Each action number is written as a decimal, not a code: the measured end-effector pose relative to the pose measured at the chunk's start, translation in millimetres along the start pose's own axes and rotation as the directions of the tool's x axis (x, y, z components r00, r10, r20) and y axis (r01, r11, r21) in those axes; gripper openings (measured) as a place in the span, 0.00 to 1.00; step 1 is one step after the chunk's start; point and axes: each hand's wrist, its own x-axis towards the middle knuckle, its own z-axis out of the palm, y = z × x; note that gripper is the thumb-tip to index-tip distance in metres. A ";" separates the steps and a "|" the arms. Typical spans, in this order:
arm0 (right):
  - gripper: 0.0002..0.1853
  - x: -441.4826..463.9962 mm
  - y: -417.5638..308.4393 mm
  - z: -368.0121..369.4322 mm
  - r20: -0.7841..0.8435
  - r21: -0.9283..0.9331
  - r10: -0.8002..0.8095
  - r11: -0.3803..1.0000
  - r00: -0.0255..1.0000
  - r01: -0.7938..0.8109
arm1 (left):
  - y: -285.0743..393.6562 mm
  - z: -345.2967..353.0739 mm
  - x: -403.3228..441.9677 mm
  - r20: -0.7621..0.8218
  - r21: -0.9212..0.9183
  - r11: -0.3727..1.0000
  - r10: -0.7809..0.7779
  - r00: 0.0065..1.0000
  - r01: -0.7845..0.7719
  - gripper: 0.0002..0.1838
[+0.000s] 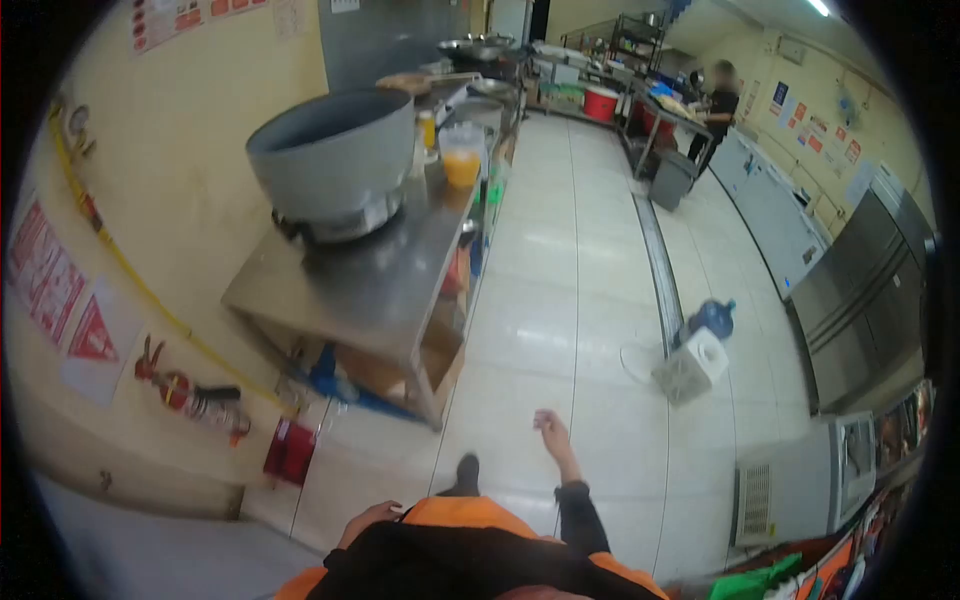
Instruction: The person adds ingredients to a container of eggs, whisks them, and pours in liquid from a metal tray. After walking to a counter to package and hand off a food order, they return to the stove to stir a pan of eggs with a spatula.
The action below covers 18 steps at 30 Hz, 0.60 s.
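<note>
My right hand (pixel 553 437) hangs over the tiled floor (pixel 520 340) in front of my body, its fingers loosely bent and apart. It holds nothing that I can see. Low beside my waist, my left hand (pixel 372 520) is partly cut off by my dark clothing, and the fingers that show are loosely stretched with nothing visible in them. Ahead on the left, a steel table (pixel 375 290) carries a big grey pot (pixel 335 150) on a round metal base (pixel 345 215). Neither hand touches the table or the pot.
A blue water jug (pixel 713 318) and a white boxy appliance (pixel 690 368) lie on the floor at right. A fire extinguisher (pixel 205 402) stands by the left wall. Farther back are a grey bin (pixel 673 180), chest freezers (pixel 770 210) and a person (pixel 718 112) at a table.
</note>
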 end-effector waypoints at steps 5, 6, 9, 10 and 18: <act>0.17 84.7 112.8 -36.5 0.285 -0.423 0.368 0.877 0.885 -0.229 | 194.1 -100.4 112.6 -0.140 -0.083 0.950 0.288 0.947 -0.301 0.20; 0.21 83.9 147.8 -56.7 0.293 -0.514 0.444 0.820 0.847 -0.252 | 241.6 -123.7 136.0 -0.150 -0.141 0.920 0.345 0.927 -0.365 0.19; 0.20 74.1 256.8 -124.5 0.246 -0.025 0.744 0.646 0.622 -0.763 | 380.0 -180.1 182.3 -0.316 -0.024 0.800 0.562 0.764 -0.599 0.16; 0.20 98.8 212.5 -142.2 0.119 -0.064 0.873 0.482 0.473 -0.874 | 420.9 -196.4 198.3 -0.373 -0.121 0.753 0.569 0.733 -0.646 0.15; 0.18 525.2 165.6 -266.2 -0.211 -0.428 0.446 0.757 0.870 -0.493 | 656.0 -310.8 305.7 -0.863 0.020 0.692 0.377 0.337 -0.722 0.17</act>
